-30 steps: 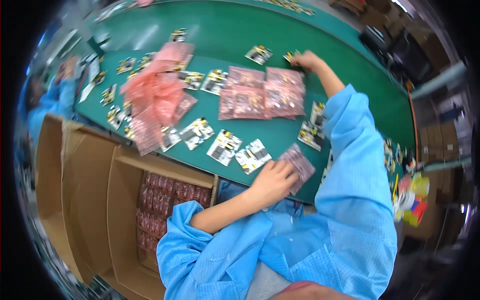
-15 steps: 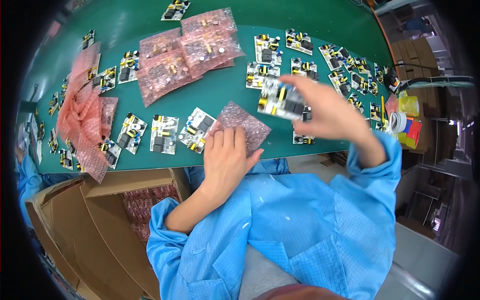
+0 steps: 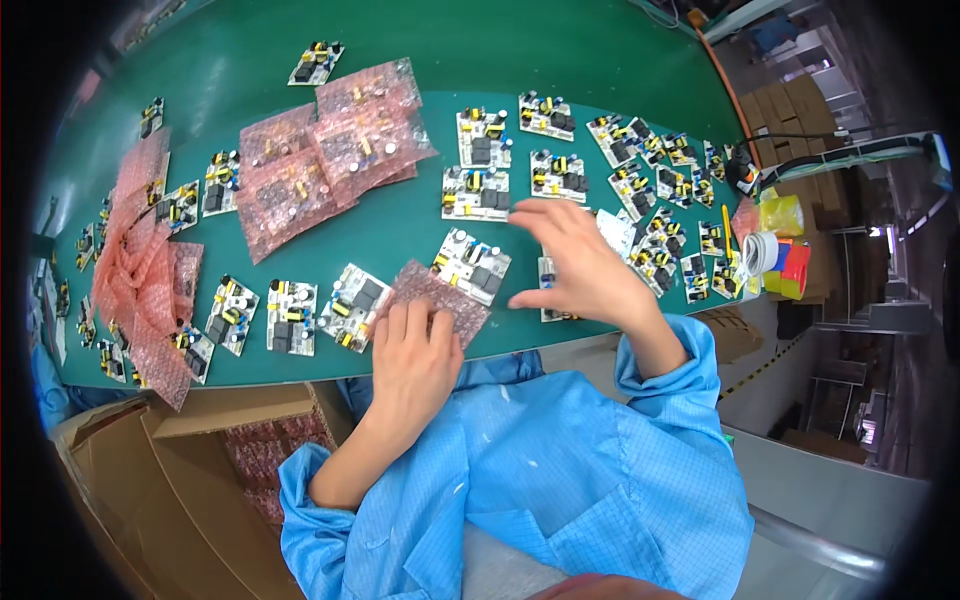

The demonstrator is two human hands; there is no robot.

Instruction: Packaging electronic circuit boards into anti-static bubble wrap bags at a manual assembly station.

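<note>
Near the front edge of the table, my left hand (image 3: 414, 352) has its bent fingers on a pink bubble-wrap bag (image 3: 456, 306), holding it against the surface. A white circuit board (image 3: 472, 266) with black, yellow and blue parts lies at the bag's upper right edge; whether it overlaps the bag I cannot tell. To the right of that board, my right hand (image 3: 572, 262) is empty, thumb and fingers spread apart. Partly behind this hand is another circuit board (image 3: 548, 284). Just left of the bag rests a further circuit board (image 3: 352, 308).
Several filled bubble-wrap bags (image 3: 335, 150) are piled farther back on the green table (image 3: 440, 65). Crumpled pink bubble wrap (image 3: 135, 250) lies at left. Many circuit boards stand in groups at right, near tape rolls (image 3: 783, 216). Below the table edge is a cardboard box (image 3: 150, 480).
My right hand has let go of the circuit board, which now lies beside the bag, and has opened. My left hand stays on the bag, its thumb drawn in. The whole view has shifted.
</note>
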